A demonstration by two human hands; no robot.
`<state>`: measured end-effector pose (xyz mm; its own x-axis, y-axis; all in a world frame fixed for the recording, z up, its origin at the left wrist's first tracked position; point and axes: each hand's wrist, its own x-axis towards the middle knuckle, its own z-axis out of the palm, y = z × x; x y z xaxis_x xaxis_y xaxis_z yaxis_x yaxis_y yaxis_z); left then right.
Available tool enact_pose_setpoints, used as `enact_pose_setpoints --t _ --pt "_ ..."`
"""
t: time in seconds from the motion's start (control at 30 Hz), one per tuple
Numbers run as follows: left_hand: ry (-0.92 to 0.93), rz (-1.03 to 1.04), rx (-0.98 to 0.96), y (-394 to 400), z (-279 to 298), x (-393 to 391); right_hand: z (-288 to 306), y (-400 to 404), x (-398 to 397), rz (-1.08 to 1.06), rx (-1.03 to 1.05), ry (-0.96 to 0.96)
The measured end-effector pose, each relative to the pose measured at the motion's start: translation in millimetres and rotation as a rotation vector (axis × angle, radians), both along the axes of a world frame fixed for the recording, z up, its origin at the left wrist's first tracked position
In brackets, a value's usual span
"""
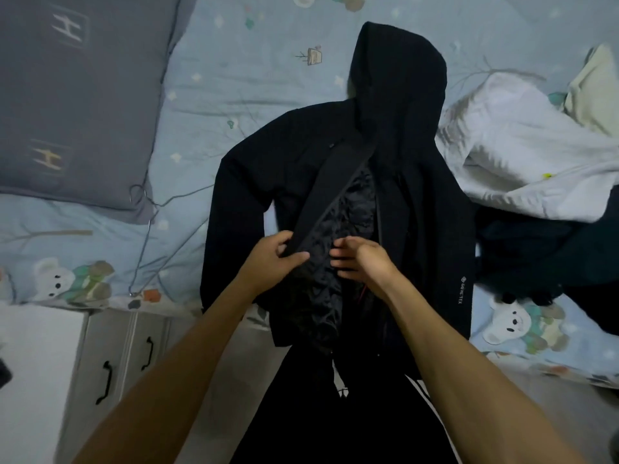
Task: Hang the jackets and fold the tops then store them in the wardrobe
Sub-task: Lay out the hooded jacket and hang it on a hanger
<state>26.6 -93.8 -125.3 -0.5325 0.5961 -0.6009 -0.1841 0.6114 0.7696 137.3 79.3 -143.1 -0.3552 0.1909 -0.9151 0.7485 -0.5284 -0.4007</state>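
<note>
From the head camera I see a black jacket (338, 182) spread front-up on the bed (234, 78), hood away from me, hem hanging over the near edge; its front lies open down the middle and shows a quilted lining (338, 236). My left hand (274, 259) pinches the edge of the left front panel, thumb over it and fingers under; my right hand (360, 262) sits just beside it over the lining, fingers loosely curled, and I cannot tell whether they grip any cloth. A wire hanger (147, 209) lies on the sheet to the left, its hook by a grey pillow (77, 95); a white garment (522, 155) and a dark garment (536, 256) are heaped to the right, against the jacket's sleeve; a white cabinet (110, 356) with black handles stands lower left.
</note>
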Motion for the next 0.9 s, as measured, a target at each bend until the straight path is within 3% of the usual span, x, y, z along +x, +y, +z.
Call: enact_pose_setpoints --t 0.1,0.17,0.27,0.37,0.47,0.6,0.73,0.9 --pt "-0.393 -0.033 0.096 -9.9 34.0 11.7 17.3 -10.6 28.6 -0.067 -0.246 0.107" --pt "-0.493 -0.068 0.077 -18.5 37.4 24.8 28.9 -14.7 43.7 -0.074 -0.298 0.178" --pt "-0.473 -0.166 0.022 -23.1 30.2 56.4 42.3 -24.7 59.9 0.046 -0.118 0.181" --pt "-0.501 -0.18 0.051 -23.1 21.3 92.4 38.0 -29.7 79.6 0.083 0.232 0.095" --pt "-0.346 -0.014 -0.022 -28.1 -6.1 112.7 29.6 -26.1 106.0 -0.088 0.282 0.021" --pt "-0.016 0.249 -0.298 -50.8 -75.6 132.7 4.5 -30.9 149.5 -0.053 0.234 -0.069" --pt "0.175 0.15 -0.545 -63.8 -120.8 142.5 -26.8 -49.3 172.7 -0.011 0.226 -0.159" --pt "0.216 0.048 -0.587 -51.3 -148.3 146.2 -52.5 -56.9 186.7 0.009 0.445 -0.189"
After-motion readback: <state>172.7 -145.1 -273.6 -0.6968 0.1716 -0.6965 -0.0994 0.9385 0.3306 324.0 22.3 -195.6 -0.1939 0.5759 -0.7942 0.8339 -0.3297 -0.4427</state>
